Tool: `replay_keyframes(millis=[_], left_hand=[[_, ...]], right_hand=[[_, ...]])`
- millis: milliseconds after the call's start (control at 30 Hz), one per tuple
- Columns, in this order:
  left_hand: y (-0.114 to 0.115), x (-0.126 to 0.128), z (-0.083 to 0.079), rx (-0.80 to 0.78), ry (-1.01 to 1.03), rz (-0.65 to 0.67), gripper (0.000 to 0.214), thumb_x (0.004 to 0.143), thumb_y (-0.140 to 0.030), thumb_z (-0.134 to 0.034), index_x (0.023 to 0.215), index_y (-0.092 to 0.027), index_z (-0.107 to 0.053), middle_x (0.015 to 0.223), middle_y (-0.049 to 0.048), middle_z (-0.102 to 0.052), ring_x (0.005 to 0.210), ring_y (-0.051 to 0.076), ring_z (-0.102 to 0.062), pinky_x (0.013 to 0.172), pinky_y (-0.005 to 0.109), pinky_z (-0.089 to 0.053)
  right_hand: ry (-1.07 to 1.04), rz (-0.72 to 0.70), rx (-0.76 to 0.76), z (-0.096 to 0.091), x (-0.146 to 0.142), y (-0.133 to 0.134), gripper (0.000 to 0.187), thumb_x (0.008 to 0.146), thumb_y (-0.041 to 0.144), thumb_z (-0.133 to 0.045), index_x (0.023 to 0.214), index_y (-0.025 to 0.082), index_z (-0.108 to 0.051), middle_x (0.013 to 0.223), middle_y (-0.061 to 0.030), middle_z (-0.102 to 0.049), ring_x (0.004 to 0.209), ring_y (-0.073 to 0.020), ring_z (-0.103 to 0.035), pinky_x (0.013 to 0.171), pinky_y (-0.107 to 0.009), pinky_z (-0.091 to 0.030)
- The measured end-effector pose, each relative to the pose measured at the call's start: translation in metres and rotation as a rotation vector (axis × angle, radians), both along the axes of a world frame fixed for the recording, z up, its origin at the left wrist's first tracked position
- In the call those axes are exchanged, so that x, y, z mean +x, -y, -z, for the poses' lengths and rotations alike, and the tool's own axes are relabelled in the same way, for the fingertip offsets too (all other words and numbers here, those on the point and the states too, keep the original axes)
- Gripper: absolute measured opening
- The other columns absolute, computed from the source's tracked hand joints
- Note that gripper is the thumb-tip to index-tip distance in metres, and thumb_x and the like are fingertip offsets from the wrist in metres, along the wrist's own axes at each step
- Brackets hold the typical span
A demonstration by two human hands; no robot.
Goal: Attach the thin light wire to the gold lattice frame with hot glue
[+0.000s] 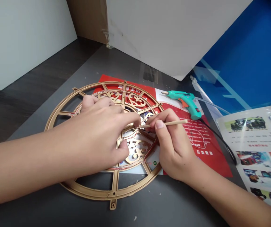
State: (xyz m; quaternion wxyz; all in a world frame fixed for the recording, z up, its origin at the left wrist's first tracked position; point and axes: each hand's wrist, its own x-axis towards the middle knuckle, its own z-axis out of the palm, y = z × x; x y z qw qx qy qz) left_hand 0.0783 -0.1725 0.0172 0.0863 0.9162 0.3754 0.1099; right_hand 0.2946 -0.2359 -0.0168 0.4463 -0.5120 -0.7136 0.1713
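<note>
A round gold-coloured openwork frame [85, 189], with spokes and scrolled ornaments, lies on a printed red and white sheet and the dark tabletop. My left hand [107, 123] rests across its upper left and middle, fingers spread, hiding part of the inner ring. The index fingertip is close to the tip of a thin wooden stick [173, 122]. My right hand [173, 142] pinches this stick between thumb and fingers at the frame's right side. The stick's point meets the small central ring. Thin reddish strands or lines run along parts of the inner rings.
A teal glue gun [184, 99] lies on the red sheet [211, 157] at right, its black cord [217, 134] trailing toward me. A sheet with photos [251, 138] is farther right. Large white panels [159, 34] stand behind. Small white scraps dot the dark tabletop [173, 205].
</note>
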Motion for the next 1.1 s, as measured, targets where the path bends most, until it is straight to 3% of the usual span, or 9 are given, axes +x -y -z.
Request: replay_keyframes(millis=[267, 400, 800, 1100], left_hand=[[-0.008, -0.004, 0.006, -0.034, 0.026, 0.039, 0.029, 0.082, -0.037, -0.064, 0.107, -0.038, -0.078, 0.089, 0.0033, -0.075, 0.095, 0.035, -0.062, 0.099, 0.054, -0.035], [-0.008, -0.005, 0.008, -0.024, 0.043, 0.034, 0.028, 0.082, -0.037, -0.064, 0.107, -0.039, -0.077, 0.090, 0.0026, -0.076, 0.097, 0.035, -0.061, 0.099, 0.054, -0.034], [-0.008, -0.004, 0.012, 0.009, 0.049, 0.057, 0.025, 0.085, -0.039, -0.061, 0.104, -0.037, -0.076, 0.091, 0.0037, -0.076, 0.097, 0.036, -0.059, 0.095, 0.053, -0.032], [-0.006, -0.004, 0.011, 0.009, 0.066, 0.066, 0.022, 0.083, -0.035, -0.063, 0.100, -0.034, -0.075, 0.090, 0.0053, -0.074, 0.097, 0.036, -0.059, 0.094, 0.052, -0.032]], right_hand=[[-0.289, -0.011, -0.075, 0.011, 0.004, 0.004, 0.025, 0.126, 0.039, -0.050, 0.109, 0.027, -0.063, 0.100, 0.0001, -0.069, 0.090, -0.0152, -0.069, 0.078, -0.034, -0.058], [-0.386, -0.006, -0.037, 0.012, 0.004, 0.004, 0.024, 0.126, 0.040, -0.051, 0.110, 0.028, -0.065, 0.105, -0.0005, -0.068, 0.094, -0.0154, -0.071, 0.082, -0.034, -0.062], [0.007, -0.043, 0.029, 0.004, 0.004, 0.006, 0.018, 0.122, 0.025, -0.044, 0.108, 0.028, -0.056, 0.102, -0.0012, -0.071, 0.090, -0.0190, -0.069, 0.082, -0.043, -0.053], [0.056, -0.079, -0.012, -0.003, 0.002, 0.004, 0.017, 0.118, 0.022, -0.047, 0.104, 0.029, -0.052, 0.094, 0.0022, -0.067, 0.086, -0.0206, -0.068, 0.079, -0.042, -0.048]])
